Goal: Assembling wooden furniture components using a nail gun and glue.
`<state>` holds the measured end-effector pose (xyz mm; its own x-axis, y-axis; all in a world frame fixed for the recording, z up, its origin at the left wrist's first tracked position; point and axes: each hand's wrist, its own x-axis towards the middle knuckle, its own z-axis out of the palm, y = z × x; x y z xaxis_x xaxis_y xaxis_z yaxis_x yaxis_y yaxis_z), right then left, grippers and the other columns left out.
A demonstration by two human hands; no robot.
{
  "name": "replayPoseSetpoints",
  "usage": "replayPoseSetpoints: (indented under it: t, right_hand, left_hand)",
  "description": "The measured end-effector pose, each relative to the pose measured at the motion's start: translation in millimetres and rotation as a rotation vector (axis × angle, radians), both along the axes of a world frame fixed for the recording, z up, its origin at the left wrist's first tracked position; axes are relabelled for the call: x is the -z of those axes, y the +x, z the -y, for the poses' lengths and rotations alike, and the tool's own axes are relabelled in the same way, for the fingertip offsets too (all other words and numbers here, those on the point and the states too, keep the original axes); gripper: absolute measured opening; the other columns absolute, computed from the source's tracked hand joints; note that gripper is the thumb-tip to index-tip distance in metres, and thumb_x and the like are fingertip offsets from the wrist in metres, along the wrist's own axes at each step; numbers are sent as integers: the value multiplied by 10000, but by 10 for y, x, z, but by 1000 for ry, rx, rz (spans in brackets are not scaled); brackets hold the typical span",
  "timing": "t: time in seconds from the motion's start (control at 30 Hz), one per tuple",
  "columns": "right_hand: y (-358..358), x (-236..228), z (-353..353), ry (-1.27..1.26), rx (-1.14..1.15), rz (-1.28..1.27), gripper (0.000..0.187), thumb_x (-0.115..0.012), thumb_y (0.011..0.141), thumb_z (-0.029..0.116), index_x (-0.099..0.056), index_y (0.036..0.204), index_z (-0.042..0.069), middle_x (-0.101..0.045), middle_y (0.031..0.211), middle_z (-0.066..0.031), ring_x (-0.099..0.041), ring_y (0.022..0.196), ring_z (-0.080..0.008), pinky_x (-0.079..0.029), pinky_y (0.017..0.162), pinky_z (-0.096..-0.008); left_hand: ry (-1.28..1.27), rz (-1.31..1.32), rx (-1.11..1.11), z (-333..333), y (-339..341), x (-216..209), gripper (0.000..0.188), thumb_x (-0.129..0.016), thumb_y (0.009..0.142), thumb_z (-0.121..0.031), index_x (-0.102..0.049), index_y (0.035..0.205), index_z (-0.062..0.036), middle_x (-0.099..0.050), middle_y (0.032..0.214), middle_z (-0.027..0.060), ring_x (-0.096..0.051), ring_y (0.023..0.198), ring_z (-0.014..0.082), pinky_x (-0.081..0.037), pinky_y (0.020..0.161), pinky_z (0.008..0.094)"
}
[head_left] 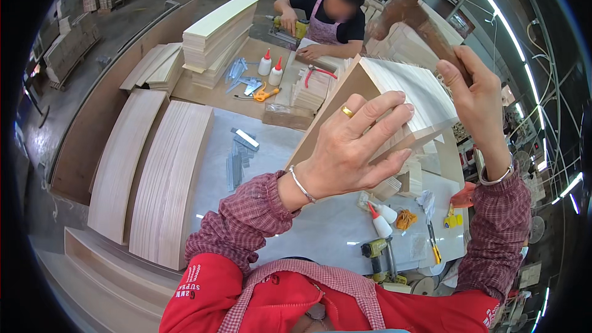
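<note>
At the far left a brown board panel [77, 154] stands along the edge of the workbench [216, 139], and beside it lie two long pale wooden box pieces, an outer one [120, 172] and an inner one [169, 182], their edges bent by the lens. Behind them rises a tall stack of pale boards [219, 28]. Next come grey staple strips [234, 166] on the white bench surface and, farther back, two glue bottles with red caps [275, 74] near an orange-handled tool [264, 94]. Across the bench a co-worker [333, 18] in a pink apron has one hand on a green nail gun [301, 28]. Red-handled pliers [317, 74] lie nearby on stacked wood pieces. Right of centre, the person's left hand [364, 135] is spread over an open wooden box [410, 86], gripping its pale side; the box is tilted, and whether its lower end rests on the bench is hidden. Below it are another nail gun [376, 250] and a red-tipped glue bottle [380, 225]. The right hand [478, 89], raised at the right, is closed around the handle of a claw hammer [422, 28], whose head hangs above the box's far end, apart from it. Beneath that arm sits a yellow tape measure [453, 219].
</note>
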<state>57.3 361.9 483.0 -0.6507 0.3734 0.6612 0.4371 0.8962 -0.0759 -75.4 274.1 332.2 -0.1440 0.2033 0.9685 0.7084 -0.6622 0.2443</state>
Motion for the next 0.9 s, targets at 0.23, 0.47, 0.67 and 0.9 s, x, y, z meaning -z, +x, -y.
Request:
replayPoseSetpoints:
  t: [0.23,0.47,0.67,0.9]
  right_hand:
    - [20,81,-65,53,-36,32,126,-645,841,95,-616,917,0,-599,675,-34,-432,530,-115,-352,503,-250]
    - [16,43,-37,21,-40,42,115,-643,836,83,-620,911,-1,-590,663,-32,-423,526,-112,-347,500,-247]
    - [31,10,-24,24,-62,2,109,-640,835,76,-616,905,-3,-589,663,-32,-416,528,-112,-342,499,-245]
    - [-5,2,-27,12,-49,47,108,-640,837,76,-621,906,-4,-577,654,-27,-403,528,-107,-336,496,-245]
  left_hand:
    - [0,1,15,-13,-31,-3,507,-719,697,-149,-608,1174,-22,-563,1244,158,-577,987,236,-445,802,315]
    - [10,-13,22,-36,-36,28,508,-723,689,-147,-612,1168,-18,-564,1239,160,-580,978,235,-452,791,310]
    - [10,-14,12,-37,-29,22,512,-724,687,-146,-611,1170,-18,-564,1237,159,-579,967,234,-455,785,308]
    - [4,1,35,-39,-46,22,512,-723,687,-145,-611,1170,-16,-564,1236,159,-575,940,230,-457,775,305]
